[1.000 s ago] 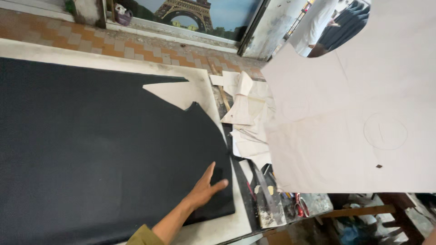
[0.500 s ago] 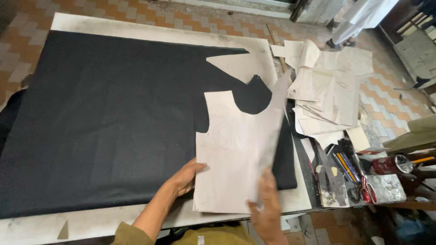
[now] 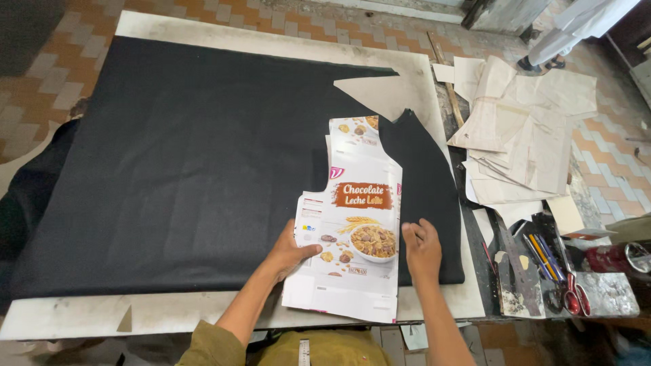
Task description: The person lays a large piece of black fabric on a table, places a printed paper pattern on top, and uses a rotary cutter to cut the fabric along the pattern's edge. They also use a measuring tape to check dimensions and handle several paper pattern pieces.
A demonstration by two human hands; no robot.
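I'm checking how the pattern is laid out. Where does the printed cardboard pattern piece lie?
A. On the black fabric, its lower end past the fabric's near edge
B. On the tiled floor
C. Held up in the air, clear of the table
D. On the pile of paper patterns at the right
A: the printed cardboard pattern piece lies flat on the black fabric, with the left hand and right hand on its sides.

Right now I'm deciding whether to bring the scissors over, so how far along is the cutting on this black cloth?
Done: the black fabric lies flat on the table, one corner piece already cut away. In hand: the left hand and right hand press a printed cardboard pattern onto the cloth's right part. Left: no outline shows around it and the cloth under it is uncut; the scissors lie unused at the right.
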